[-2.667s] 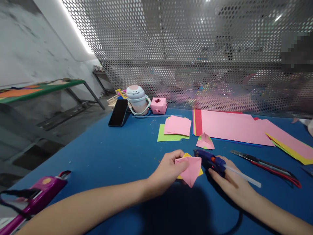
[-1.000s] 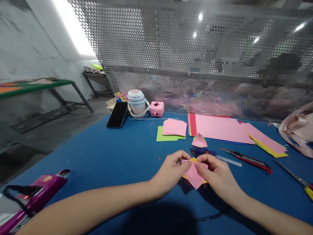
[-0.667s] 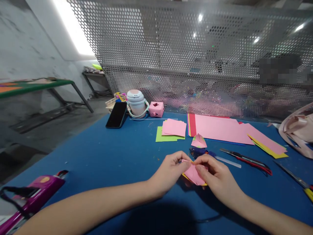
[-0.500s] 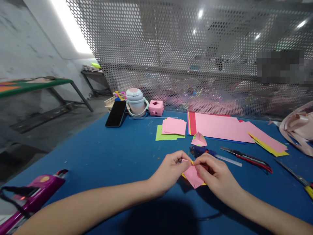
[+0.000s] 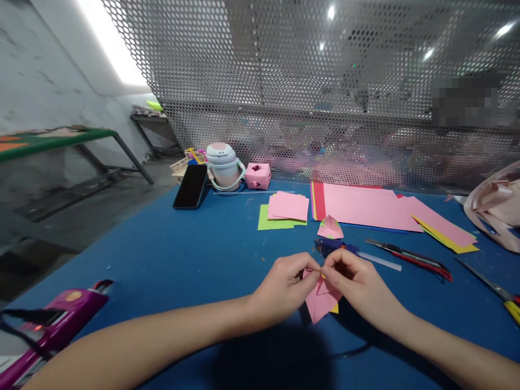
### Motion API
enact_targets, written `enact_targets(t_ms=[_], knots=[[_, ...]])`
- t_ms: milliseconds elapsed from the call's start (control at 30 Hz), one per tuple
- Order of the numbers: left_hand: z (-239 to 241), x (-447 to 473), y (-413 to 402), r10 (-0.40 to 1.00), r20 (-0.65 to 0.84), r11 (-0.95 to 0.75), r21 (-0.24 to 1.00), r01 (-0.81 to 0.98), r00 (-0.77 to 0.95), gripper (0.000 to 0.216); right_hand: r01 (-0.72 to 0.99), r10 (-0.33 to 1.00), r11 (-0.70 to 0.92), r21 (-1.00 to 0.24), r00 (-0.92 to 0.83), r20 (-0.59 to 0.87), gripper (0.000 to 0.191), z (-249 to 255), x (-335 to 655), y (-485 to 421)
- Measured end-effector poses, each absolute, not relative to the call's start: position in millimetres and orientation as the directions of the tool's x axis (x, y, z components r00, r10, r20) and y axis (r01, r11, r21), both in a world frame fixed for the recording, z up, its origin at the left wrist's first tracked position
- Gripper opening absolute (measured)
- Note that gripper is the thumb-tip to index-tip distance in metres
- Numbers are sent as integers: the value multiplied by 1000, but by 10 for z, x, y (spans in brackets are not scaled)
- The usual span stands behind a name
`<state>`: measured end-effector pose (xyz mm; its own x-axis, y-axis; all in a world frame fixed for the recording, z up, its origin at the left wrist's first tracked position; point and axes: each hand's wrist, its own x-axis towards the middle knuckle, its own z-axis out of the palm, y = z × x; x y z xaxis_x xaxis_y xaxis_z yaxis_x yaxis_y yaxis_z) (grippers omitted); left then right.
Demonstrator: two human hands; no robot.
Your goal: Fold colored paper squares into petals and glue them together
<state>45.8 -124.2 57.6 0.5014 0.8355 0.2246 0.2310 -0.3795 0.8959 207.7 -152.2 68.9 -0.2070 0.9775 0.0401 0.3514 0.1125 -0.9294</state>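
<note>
Between my hands is a folded piece of pink and yellow paper (image 5: 320,299), its point hanging toward me over the blue table. My left hand (image 5: 288,284) pinches its top edge from the left with thumb and forefinger. From the other side, my right hand (image 5: 359,281) pinches the same edge, the fingertips of both hands almost touching. A bit of yellow shows at the pinch and below the pink. Just beyond my fingers lies a blue glue gun (image 5: 331,246) with a clear glue stick in it. Behind that stands a small folded pink paper piece (image 5: 330,227) with green spots.
A box cutter (image 5: 410,259) and scissors (image 5: 491,287) lie to the right. Farther back are pink squares (image 5: 288,206) on green paper, long pink sheets (image 5: 361,207), a pink paper cube (image 5: 258,176), a flask (image 5: 223,168) and a phone (image 5: 190,187). A purple power strip (image 5: 60,319) is at left.
The folded paper has tilted, its lower point now hanging lower, with less yellow showing on its left. My fingertips have come closer together at its top edge. The view has shifted slightly.
</note>
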Motion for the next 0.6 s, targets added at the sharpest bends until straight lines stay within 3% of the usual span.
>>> enact_targets(t_ms=[133,300,433,533,600], knots=[[610,475,-1243,865,142,-280,933,228,482,17,449,967,214,-867,-225,122,12,694,2084,-1539],[626,481,-1258,881,73,-183,963,196,467,15,569,900,436,-698,-292,324,11,674,2094,-1571],[605,475,-1252,872,29,-134,974,182,488,12,599,842,538,-593,-357,404,11,602,2109,-1572],[598,466,-1222,853,11,-131,972,193,522,13,603,779,622,-500,-417,468,10,549,2126,-1565],[594,456,-1199,841,47,-181,963,198,540,16,600,777,625,-500,-415,473,10,539,2133,-1562]])
